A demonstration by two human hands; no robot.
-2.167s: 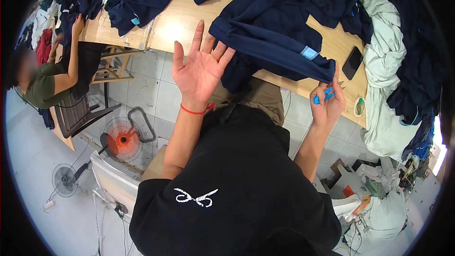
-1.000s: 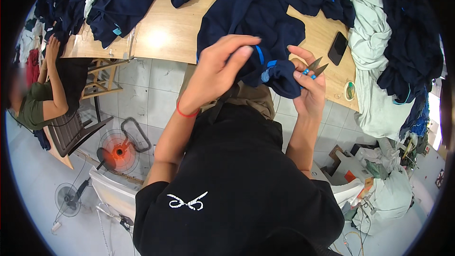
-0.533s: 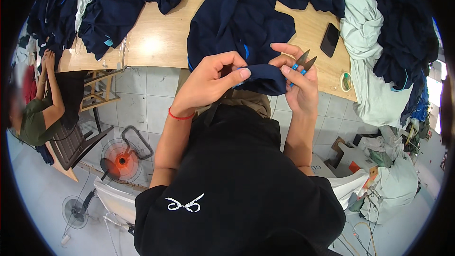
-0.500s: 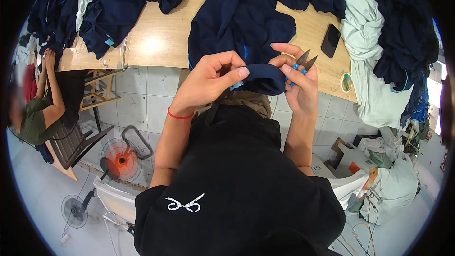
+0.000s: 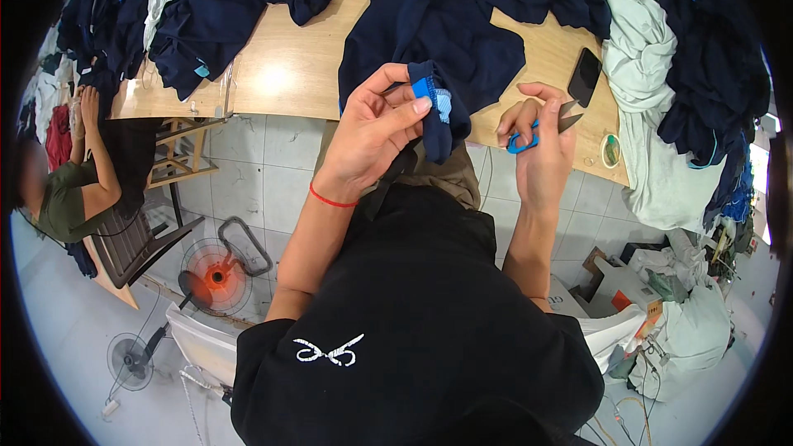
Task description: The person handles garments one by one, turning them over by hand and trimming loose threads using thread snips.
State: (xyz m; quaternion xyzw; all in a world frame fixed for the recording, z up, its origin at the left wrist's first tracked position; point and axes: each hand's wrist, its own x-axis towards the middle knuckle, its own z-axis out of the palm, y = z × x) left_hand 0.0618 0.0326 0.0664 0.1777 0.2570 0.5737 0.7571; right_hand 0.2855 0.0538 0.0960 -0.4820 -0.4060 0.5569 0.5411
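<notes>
Pinched in my left hand (image 5: 378,120) is the edge of a navy garment (image 5: 442,139), with a bright blue band and a light blue label (image 5: 443,105) showing beside the thumb. The rest of this cloth stretches back over the table edge toward the far pile. My right hand (image 5: 541,136), apart from the garment on its right side, is closed around small thread snips (image 5: 529,139) with blue handles. Their dark pointed blades stick out past the fingers, toward the right.
Navy garments (image 5: 198,33) heap along the wooden table (image 5: 285,58). A black phone (image 5: 585,77), pale green cloth (image 5: 636,58) and a small round dish (image 5: 610,151) lie at the right. A person (image 5: 74,165) works at far left, near an orange fan (image 5: 216,276).
My right hand has let go of the garment and moved right with the snips, which have turned in the fingers. The held edge now hangs down from my left hand, its label exposed.
</notes>
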